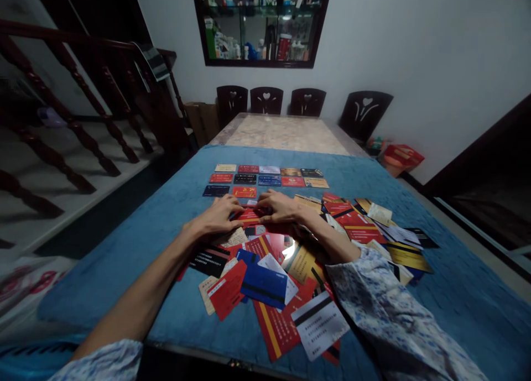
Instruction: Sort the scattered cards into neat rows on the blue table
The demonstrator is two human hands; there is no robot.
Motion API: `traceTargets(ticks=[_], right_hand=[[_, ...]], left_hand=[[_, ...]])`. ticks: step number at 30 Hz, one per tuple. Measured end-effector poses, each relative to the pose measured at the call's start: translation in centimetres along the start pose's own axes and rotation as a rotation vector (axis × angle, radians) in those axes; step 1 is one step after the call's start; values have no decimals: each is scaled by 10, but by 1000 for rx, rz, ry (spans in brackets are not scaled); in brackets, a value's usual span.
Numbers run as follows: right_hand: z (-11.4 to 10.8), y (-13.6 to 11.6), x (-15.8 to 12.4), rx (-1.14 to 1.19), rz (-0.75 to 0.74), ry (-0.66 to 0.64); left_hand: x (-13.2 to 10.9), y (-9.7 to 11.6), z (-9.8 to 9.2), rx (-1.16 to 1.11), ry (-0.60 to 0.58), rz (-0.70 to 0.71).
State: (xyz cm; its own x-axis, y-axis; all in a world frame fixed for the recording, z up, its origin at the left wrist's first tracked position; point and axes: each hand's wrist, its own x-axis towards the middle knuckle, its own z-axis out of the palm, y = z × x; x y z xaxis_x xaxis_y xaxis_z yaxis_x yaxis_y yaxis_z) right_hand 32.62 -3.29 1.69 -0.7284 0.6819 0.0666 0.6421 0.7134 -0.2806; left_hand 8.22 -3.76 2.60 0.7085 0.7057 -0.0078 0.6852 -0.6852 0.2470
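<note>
My left hand (218,214) and my right hand (277,206) meet over the near part of the cloth, fingers bent inward. Between them is a red card (249,216), gripped at its left edge by my left fingers and at its right edge by my right fingers. Just beyond it lie rows of bank-style cards, among them an orange-red card (244,192) and a dark blue card (216,191). Below my hands spreads a loose heap with a blue striped card (264,285), a white striped card (320,324) and a plain red card (227,290). My right forearm covers part of it.
A blue cloth (166,215) covers the near table; its marble-patterned top (286,131) shows beyond. More overlapping cards, including a gold card (409,256), lie right of my right arm. Dark chairs (266,100) stand at the far end. A wooden railing (78,85) runs along the left.
</note>
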Motion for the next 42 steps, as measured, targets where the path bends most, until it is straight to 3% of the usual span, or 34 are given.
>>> traceTargets(ticks=[10,27,33,42], right_hand=[[1,2,0,-24,-3,11],[-10,-4,-4,-16,-97,70],[-8,-3,-4,-3,-99,143],[1,-4,0,-89,29,290]], left_hand=[[1,-1,2,2,49,113],[-5,-8,-1,4,87,164],[-3,-16,-4,-38,205,190],[0,-26,-2,-31,315,130]])
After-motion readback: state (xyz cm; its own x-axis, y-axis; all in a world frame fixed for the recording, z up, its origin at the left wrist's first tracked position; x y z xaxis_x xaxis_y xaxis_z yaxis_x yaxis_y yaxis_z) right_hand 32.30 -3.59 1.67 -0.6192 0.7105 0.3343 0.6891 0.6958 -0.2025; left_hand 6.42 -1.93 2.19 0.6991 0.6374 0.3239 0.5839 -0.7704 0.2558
